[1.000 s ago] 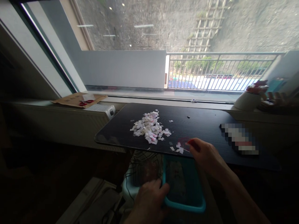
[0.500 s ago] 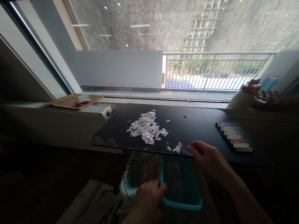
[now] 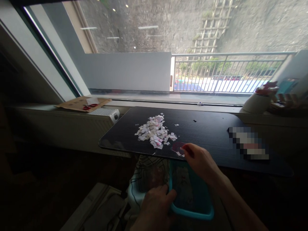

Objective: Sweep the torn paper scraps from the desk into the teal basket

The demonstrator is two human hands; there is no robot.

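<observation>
A heap of small white paper scraps (image 3: 154, 131), some with pink marks, lies on the black tabletop (image 3: 204, 133). Near the front edge, my right hand (image 3: 198, 158) pinches a thin see-through pink sheet (image 3: 177, 147) with a rounded outline. This sheet rests over or beside a few loose scraps (image 3: 179, 154); its exact shape is unclear. Below the edge hangs or stands a teal plastic bin (image 3: 192, 215) with pale pieces inside, partly in shadow. My left hand (image 3: 158, 200) is closed on the bin's left rim, its fingertips partly hidden.
A blurred-out flat object (image 3: 249, 142) lies at the table's right. Red-handled scissors (image 3: 90, 106) rest on a brown paper bag (image 3: 72, 103) over the radiator (image 3: 106, 114). A white pot (image 3: 255, 102) stands on the right sill. Left of the bin is a pale blue stool (image 3: 134, 192) with checked cloth.
My right hand has moved left along the table edge with the pink sheet, nearer the heap. My left hand stays on the bin's rim. The whole view has shifted slightly.
</observation>
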